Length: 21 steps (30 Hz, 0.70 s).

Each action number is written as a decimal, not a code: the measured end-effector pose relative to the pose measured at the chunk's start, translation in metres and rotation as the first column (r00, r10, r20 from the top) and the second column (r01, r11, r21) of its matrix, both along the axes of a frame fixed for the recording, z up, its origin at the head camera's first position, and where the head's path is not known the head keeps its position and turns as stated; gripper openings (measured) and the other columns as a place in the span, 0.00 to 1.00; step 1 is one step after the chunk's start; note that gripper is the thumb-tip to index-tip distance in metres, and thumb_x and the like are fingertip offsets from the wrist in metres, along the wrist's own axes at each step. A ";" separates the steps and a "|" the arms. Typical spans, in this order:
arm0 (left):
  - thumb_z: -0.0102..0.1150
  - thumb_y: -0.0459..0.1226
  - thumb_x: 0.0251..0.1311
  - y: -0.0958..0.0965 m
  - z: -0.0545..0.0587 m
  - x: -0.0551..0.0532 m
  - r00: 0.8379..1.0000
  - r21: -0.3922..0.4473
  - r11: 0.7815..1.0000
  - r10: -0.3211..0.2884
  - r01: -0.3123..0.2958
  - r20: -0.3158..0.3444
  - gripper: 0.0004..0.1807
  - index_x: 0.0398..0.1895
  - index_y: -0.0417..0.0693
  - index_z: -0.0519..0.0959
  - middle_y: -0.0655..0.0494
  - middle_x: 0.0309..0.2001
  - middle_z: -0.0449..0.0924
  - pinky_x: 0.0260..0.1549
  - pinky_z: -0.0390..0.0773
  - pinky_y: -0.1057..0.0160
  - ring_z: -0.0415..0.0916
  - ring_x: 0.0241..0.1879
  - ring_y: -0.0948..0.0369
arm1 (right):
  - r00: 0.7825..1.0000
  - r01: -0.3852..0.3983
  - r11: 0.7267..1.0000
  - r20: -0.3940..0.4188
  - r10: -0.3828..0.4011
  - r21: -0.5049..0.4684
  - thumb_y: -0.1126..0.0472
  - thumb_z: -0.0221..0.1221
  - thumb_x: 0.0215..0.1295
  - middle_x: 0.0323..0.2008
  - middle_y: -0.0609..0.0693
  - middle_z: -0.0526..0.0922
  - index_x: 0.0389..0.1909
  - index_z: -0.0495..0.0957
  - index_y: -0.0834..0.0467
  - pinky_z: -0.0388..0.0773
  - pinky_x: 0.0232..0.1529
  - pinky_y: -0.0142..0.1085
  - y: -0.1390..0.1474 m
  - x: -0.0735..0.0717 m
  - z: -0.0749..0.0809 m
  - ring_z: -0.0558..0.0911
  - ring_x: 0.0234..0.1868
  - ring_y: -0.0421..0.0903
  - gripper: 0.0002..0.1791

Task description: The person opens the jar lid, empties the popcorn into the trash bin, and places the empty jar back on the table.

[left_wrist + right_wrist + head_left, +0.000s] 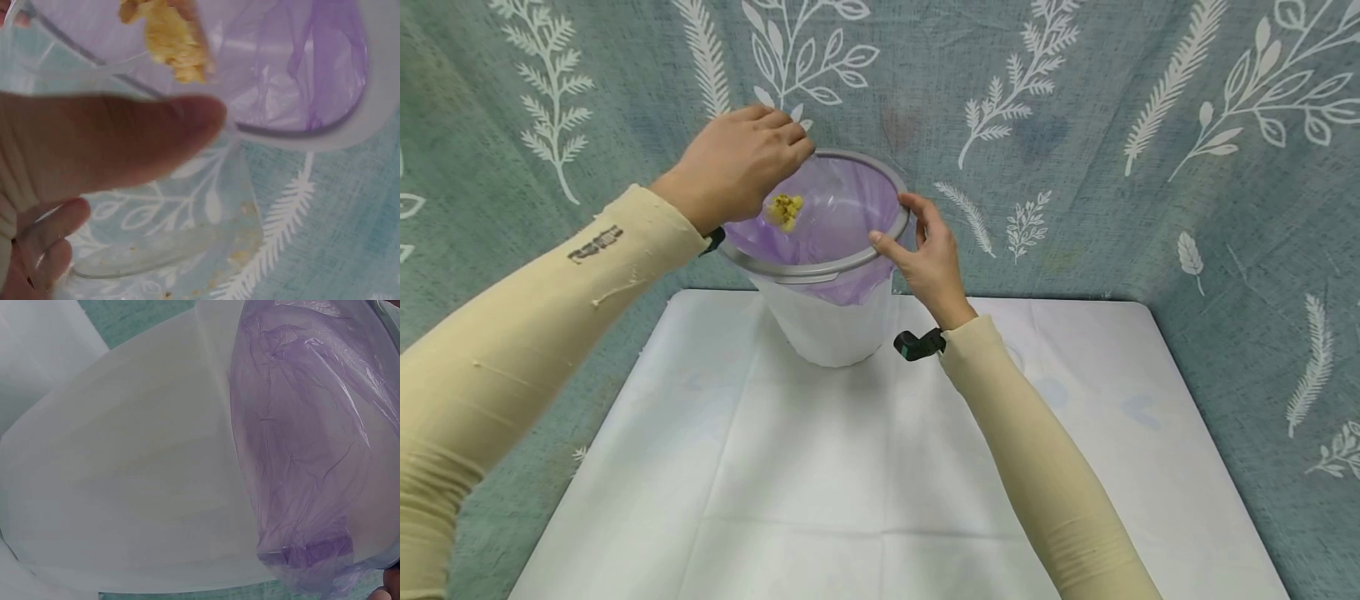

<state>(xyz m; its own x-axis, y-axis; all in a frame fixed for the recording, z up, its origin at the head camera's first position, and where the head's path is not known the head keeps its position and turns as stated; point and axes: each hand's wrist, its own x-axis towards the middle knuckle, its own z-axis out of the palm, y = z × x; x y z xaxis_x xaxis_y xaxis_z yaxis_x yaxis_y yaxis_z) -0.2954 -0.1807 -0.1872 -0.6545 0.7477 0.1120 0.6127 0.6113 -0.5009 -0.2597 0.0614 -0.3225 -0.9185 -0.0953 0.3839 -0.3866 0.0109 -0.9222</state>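
Observation:
A white trash bin (831,329) with a grey rim (797,271) stands at the back of the table, lined with a purple plastic bag (857,196). Over the bin's left side, my left hand (745,162) grips a clear plastic cup (219,244), tipped toward the bag; my hand hides most of it in the head view. Crumbs cling inside the cup. A yellow, crumbly food lump (786,212) with dark bits shows at the bin's opening, beyond my thumb (144,134) in the left wrist view. My right hand (931,262) pinches the rim's right side between thumb and fingers.
A white cloth (820,467) with fold lines covers the table. Close behind the bin hangs a teal curtain (910,67) with white leaf prints, which also runs along both sides. Black wrist cameras (917,343) sit on both wrists.

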 end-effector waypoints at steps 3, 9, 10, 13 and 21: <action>0.70 0.17 0.49 0.001 0.000 0.000 1.000 -0.016 1.000 -0.003 0.003 -0.016 0.30 0.59 0.27 0.75 0.30 0.61 0.77 0.72 0.65 0.40 0.71 0.65 0.35 | 1.000 -0.005 1.000 -0.004 0.005 -0.004 0.66 0.68 0.70 0.76 0.61 0.65 0.75 0.63 0.68 0.51 0.81 0.38 0.001 0.001 0.000 0.57 0.82 0.47 0.38; 0.69 0.17 0.50 0.003 -0.001 0.000 1.000 -0.031 0.999 -0.014 0.013 -0.022 0.29 0.59 0.27 0.74 0.31 0.61 0.77 0.73 0.64 0.41 0.70 0.66 0.35 | 1.000 -0.005 1.000 -0.002 0.005 -0.001 0.65 0.68 0.70 0.77 0.61 0.65 0.75 0.63 0.68 0.51 0.80 0.37 0.001 0.000 0.000 0.57 0.81 0.46 0.38; 0.69 0.17 0.50 0.003 -0.001 0.000 1.000 -0.031 0.999 -0.014 0.013 -0.019 0.29 0.58 0.27 0.75 0.31 0.61 0.77 0.73 0.64 0.41 0.70 0.66 0.35 | 1.000 -0.005 1.000 -0.002 0.005 0.000 0.65 0.68 0.70 0.77 0.61 0.65 0.75 0.63 0.68 0.51 0.80 0.36 0.001 0.000 0.000 0.57 0.81 0.46 0.38; 0.71 0.17 0.49 0.004 -0.001 0.001 1.000 -0.040 0.999 -0.001 0.001 -0.007 0.30 0.58 0.26 0.75 0.30 0.60 0.77 0.72 0.65 0.41 0.70 0.65 0.35 | 1.000 -0.004 1.000 -0.002 0.004 0.004 0.65 0.68 0.70 0.77 0.61 0.65 0.76 0.63 0.68 0.51 0.80 0.36 0.001 0.000 0.000 0.57 0.82 0.46 0.38; 0.68 0.19 0.55 0.007 0.000 0.004 1.000 -0.058 0.998 0.010 -0.009 0.003 0.24 0.56 0.26 0.77 0.30 0.57 0.79 0.69 0.68 0.41 0.73 0.62 0.35 | 1.000 -0.007 1.000 0.000 0.007 0.000 0.65 0.68 0.70 0.77 0.61 0.65 0.75 0.63 0.69 0.51 0.81 0.40 0.001 0.000 0.000 0.56 0.82 0.46 0.38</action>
<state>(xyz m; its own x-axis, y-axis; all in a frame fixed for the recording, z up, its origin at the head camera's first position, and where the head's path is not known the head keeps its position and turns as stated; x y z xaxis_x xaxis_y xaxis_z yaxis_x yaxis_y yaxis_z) -0.2914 -0.1738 -0.1875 -0.6619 0.7467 0.0660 0.6090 0.5869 -0.5336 -0.2593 0.0623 -0.3228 -0.9178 -0.1015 0.3839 -0.3867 0.0082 -0.9222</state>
